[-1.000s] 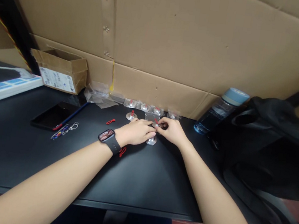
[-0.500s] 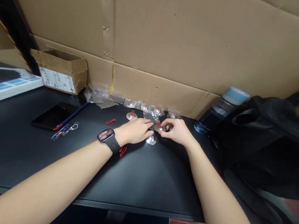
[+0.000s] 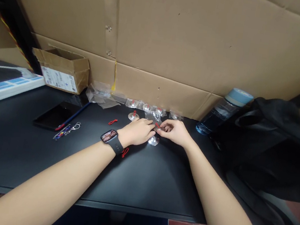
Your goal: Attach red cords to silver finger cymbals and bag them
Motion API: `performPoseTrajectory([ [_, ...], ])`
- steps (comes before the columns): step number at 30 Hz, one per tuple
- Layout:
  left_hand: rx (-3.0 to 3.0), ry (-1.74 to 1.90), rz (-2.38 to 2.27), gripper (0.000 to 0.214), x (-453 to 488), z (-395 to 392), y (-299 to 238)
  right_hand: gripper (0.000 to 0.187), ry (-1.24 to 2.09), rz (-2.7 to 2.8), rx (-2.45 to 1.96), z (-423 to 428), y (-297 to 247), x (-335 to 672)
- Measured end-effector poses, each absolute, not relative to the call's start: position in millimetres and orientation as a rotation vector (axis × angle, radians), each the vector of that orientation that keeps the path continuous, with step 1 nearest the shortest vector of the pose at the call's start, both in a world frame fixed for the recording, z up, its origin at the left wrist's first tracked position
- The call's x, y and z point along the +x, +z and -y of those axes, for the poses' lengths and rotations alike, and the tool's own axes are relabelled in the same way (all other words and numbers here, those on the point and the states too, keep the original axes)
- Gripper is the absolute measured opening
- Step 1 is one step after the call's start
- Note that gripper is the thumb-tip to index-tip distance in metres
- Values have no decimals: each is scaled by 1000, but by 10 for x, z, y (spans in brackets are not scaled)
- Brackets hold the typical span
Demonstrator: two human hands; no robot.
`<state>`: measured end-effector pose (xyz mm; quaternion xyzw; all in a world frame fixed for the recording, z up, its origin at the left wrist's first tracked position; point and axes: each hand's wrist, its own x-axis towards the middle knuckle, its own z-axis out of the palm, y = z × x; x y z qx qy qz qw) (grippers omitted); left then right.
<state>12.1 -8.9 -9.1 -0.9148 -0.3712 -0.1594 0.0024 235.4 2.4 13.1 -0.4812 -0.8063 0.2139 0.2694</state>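
Note:
My left hand, with a smartwatch on the wrist, and my right hand meet over a small clear plastic packet with a red piece in it; both pinch at it with closed fingers. Just below the fingertips a silver suction-cup disc lies on the black table. Another disc with a red loop sits to the left. Loose red loops lie nearby, one beside my left wrist. More bagged discs line the cardboard wall.
A blue water bottle and a black backpack stand at the right. At the left lie a phone, a pen, a keychain, an open cardboard box and empty plastic bags.
Both hands stayed together at the packet, with the fingers shifting slightly. The right hand drew a little closer to the left again after moving apart.

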Motion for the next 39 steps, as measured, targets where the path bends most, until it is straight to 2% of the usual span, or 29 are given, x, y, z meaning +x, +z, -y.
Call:
performPoseTrajectory([
  [11,-2838,-487,1176,37,147,124,-2,15,262,2160,-1368,-53,63,2257],
  [15,-2836,-508,1137,37,144,127,1,11,281,2213,-1272,-77,42,2287],
  [19,-2859,-527,1119,38,132,119,-1,27,366,2299,-1149,-87,63,2348],
  [25,-2885,-544,1168,38,146,135,11,18,222,2272,-1131,-126,26,2292],
  [34,-2882,-526,1225,36,154,153,50,14,78,2317,-1140,-176,-11,2220],
  [39,-2801,-517,1265,42,190,190,-33,25,28,2364,-1219,-183,-13,2225],
])
